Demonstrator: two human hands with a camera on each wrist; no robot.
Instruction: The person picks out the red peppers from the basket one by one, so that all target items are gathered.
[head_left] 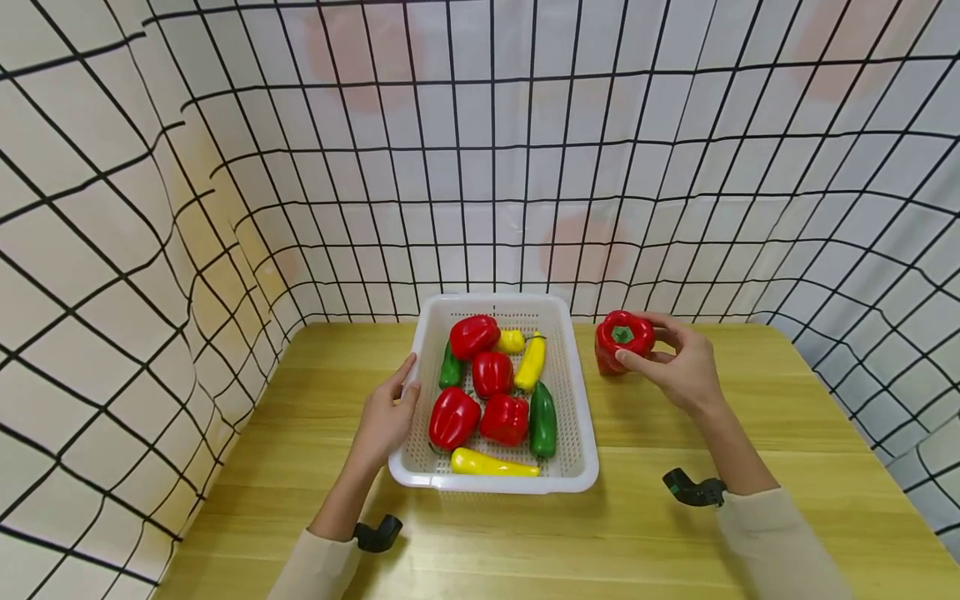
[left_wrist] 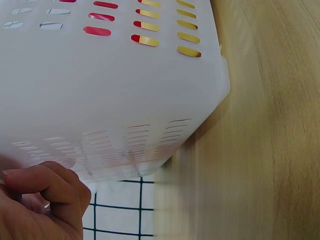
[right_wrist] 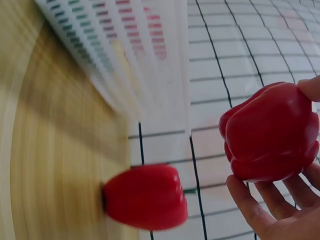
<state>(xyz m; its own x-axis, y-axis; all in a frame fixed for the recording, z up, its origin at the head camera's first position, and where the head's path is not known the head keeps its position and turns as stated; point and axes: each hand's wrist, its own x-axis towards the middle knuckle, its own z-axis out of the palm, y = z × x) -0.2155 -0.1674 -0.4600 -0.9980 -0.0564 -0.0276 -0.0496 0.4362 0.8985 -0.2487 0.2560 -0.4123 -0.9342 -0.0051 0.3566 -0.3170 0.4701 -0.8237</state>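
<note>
My right hand (head_left: 684, 367) holds a red bell pepper (right_wrist: 272, 132) between thumb and fingers, to the right of a white plastic basket (head_left: 585, 433). In the right wrist view a second red bell pepper (right_wrist: 146, 197) stands on the table below it, apart from the held one, stem upward. From the head the two peppers overlap. At the basket's left side, my left hand (head_left: 386, 417) grips the rim; the left wrist view shows its fingers (left_wrist: 62, 192) bent there. Inside the basket lie several red bell peppers (head_left: 453, 419), yellow peppers (head_left: 495, 463) and green peppers (head_left: 543, 421).
The basket stands on a wooden table (head_left: 660, 550). White sheeting with a black grid (head_left: 495, 167) closes off the back and both sides. A black wrist camera (head_left: 378, 533) sits on the left wrist, another camera (head_left: 693, 489) on the right.
</note>
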